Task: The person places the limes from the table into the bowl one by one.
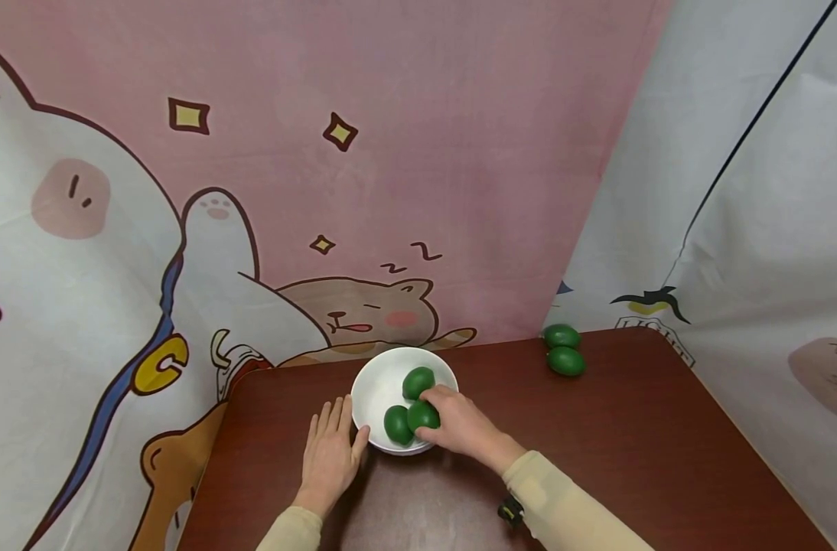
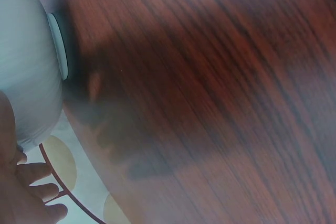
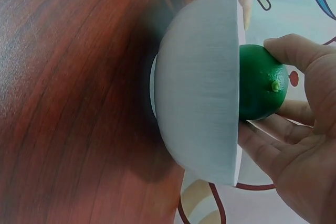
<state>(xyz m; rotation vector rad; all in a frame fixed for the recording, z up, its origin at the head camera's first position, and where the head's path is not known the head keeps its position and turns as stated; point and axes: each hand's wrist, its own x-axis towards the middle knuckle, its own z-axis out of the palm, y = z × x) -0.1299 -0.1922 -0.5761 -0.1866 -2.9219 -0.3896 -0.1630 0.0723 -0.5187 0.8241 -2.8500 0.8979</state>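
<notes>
Head view puts the white bowl [image 1: 379, 380] at the lower middle of the frame, on the dark wooden table [image 1: 632, 436]. Three green limes sit in or over it: one at the far side [image 1: 418, 382], one at the near left [image 1: 396, 425], and a third lime [image 1: 421, 415] gripped by the right hand [image 1: 463, 425], whose fingers curl round it just above the near rim. Right wrist view shows the same fruit [image 3: 260, 83] pinched between thumb and fingers [image 3: 294, 51] over the bowl's edge [image 3: 202, 85].

Beside it, the left hand [image 1: 330, 453] lies flat on the table with fingers spread straight, thumb touching the bowl's outer wall; nothing is held.

Two more limes [image 1: 565, 350] lie touching each other at the upper right of the tabletop, well apart from the bowl. By my reading, three fruits are at the bowl and two remain outside it.
</notes>
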